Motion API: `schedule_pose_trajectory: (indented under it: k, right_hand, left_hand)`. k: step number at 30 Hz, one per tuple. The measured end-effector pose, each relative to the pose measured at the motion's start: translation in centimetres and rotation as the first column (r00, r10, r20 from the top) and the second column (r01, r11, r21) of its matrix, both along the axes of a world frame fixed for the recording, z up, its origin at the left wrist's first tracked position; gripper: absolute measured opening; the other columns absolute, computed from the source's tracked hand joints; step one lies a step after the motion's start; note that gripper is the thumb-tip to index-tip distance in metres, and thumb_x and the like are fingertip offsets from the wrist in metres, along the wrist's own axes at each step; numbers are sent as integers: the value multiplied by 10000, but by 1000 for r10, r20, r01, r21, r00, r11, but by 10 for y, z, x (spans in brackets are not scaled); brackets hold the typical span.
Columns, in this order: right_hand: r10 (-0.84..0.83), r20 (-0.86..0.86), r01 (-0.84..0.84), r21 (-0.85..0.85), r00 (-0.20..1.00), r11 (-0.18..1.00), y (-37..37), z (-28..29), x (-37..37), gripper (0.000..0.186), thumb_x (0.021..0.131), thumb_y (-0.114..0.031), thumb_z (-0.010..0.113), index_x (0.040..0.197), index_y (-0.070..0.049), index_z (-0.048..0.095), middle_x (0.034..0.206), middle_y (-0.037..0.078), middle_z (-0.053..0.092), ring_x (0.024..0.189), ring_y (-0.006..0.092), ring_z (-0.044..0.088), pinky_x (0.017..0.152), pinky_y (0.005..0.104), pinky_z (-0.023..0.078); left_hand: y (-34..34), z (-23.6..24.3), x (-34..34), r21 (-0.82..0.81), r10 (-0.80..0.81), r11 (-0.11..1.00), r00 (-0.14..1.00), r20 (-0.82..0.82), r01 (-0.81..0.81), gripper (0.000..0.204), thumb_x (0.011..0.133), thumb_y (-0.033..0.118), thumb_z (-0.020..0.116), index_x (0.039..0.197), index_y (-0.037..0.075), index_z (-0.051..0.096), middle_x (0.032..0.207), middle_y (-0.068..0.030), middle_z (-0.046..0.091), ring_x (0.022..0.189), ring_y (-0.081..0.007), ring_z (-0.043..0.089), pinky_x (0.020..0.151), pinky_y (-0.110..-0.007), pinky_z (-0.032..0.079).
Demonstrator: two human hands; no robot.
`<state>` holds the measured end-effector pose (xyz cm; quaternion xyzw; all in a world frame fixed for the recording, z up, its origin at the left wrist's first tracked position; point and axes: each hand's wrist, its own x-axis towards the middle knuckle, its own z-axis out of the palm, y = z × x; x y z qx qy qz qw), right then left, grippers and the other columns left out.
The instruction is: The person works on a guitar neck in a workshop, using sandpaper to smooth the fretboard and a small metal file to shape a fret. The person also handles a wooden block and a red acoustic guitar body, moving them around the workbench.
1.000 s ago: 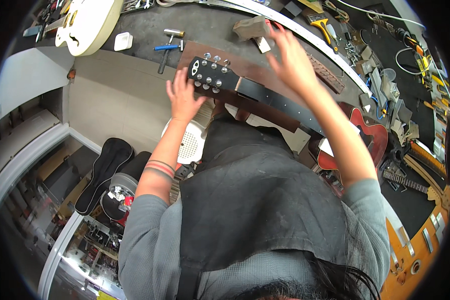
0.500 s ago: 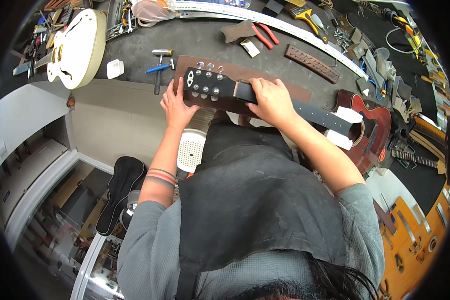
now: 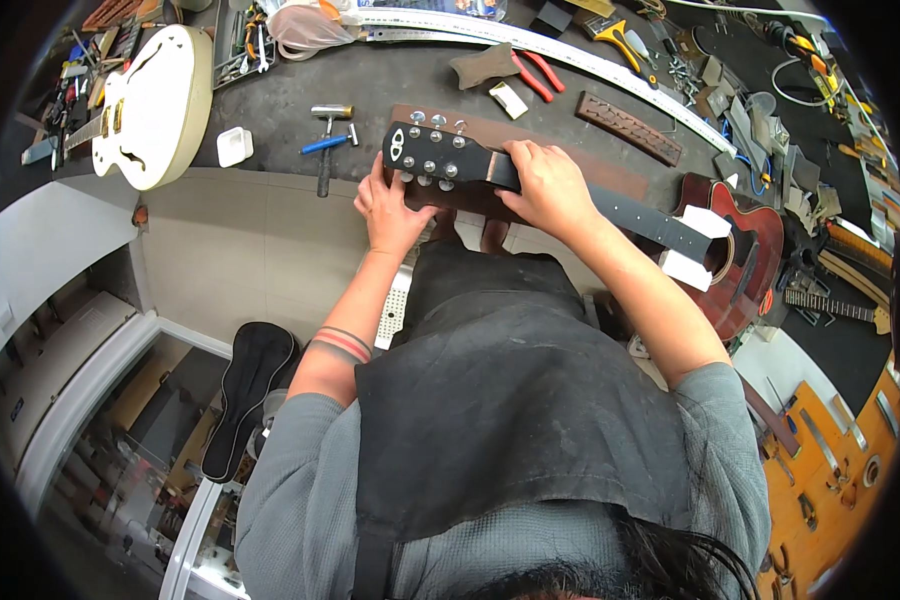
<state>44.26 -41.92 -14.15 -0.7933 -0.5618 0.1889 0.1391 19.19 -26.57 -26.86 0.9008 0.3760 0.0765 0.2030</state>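
A dark red acoustic guitar (image 3: 763, 255) lies on the right, its long neck reaching left across the bench's near edge. My right hand (image 3: 548, 188) is wrapped over the neck (image 3: 625, 212) just beside the nut. The black headstock (image 3: 432, 152), with silver tuners along both sides, lies over a flat brown board (image 3: 610, 177). At the headstock's left end, my left hand (image 3: 394, 212) touches the board's corner, thumb spread from the bent fingers. White sheets (image 3: 688, 268) lie around the fretboard's end by the soundhole.
Left of the board are a hammer (image 3: 327, 150) and a small blue-handled hammer (image 3: 327, 144). Behind lie red-handled pliers (image 3: 536, 76), a carved dark strip (image 3: 628, 128) and a long ruler (image 3: 560, 50). A cream guitar body (image 3: 160, 110) stands far left; a black case (image 3: 247, 395) is below.
The headstock and brown board have shifted slightly right and away from me. My left hand has moved along with them, its fingers more bent. My right hand keeps its hold on the neck.
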Motion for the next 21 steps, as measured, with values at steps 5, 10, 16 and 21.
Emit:
schedule_pose_trajectory:
  k: [5,10,16,21]
  right_hand:
    - [-26,2,26,75,1000,997,-1,-4,4,649,807,-250,919,1340,-41,613,1199,183,739,1130,393,721,1016,486,549]
    - [-22,-36,24,66,999,998,-2,-8,5,658,797,-243,919,1344,-39,616,1195,175,730,1113,394,717,1010,491,548]
    - [-22,-14,22,47,1000,999,-14,-9,11,576,805,-244,917,1230,-14,603,1176,186,724,1104,371,731,1008,466,544]
    - [-32,-26,33,56,999,998,-17,-10,13,576,805,-230,915,1241,-21,603,1180,182,725,1127,357,734,1006,459,545]
  left_hand:
    - [-11,2,16,-13,-25,1000,1000,-8,25,959,678,558,988,1499,182,664,1634,-180,450,1456,-432,401,1180,-620,338]
    - [-8,-1,14,-16,-71,997,996,-45,70,833,745,634,930,1397,157,725,1527,-220,530,1442,-427,424,1161,-618,348]
    - [-2,-4,9,20,-119,992,989,-85,121,797,806,590,910,1432,138,714,1514,-257,536,1449,-447,441,1161,-617,347]
    - [4,-8,8,36,-140,989,984,-107,145,739,805,539,926,1390,132,729,1484,-247,546,1424,-437,453,1168,-609,342]
